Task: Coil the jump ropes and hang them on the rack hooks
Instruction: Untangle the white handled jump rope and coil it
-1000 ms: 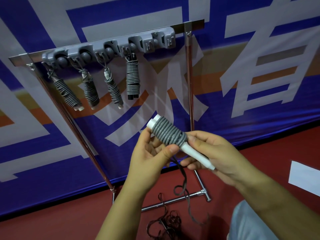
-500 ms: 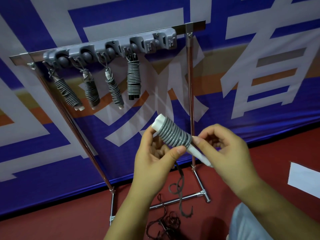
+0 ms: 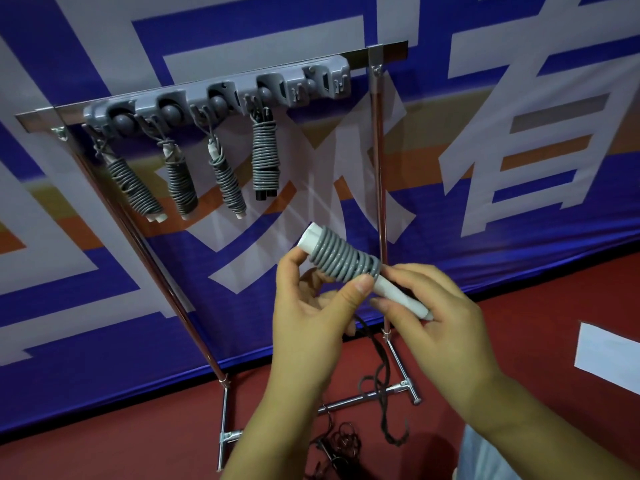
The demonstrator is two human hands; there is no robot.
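Your left hand (image 3: 311, 317) grips the coiled jump rope (image 3: 343, 258) by its grey windings, thumb pressed on the lower turns; your right hand (image 3: 436, 313) pinches the white handle (image 3: 401, 297) poking out below. The bundle's long axis slants up-left toward the rack (image 3: 214, 102), which stands above and beyond both hands. The only free hook (image 3: 332, 79) sits at the rack's right end, probably nearer your right hand. The banner (image 3: 519, 133) shows large characters, cropped and unreadable.

Grey jump rope (image 3: 343, 256) coiled around white handles, tilted, between both grips. Four coiled ropes (image 3: 265, 157) hang from rack hooks (image 3: 221, 98), above-left of grips.
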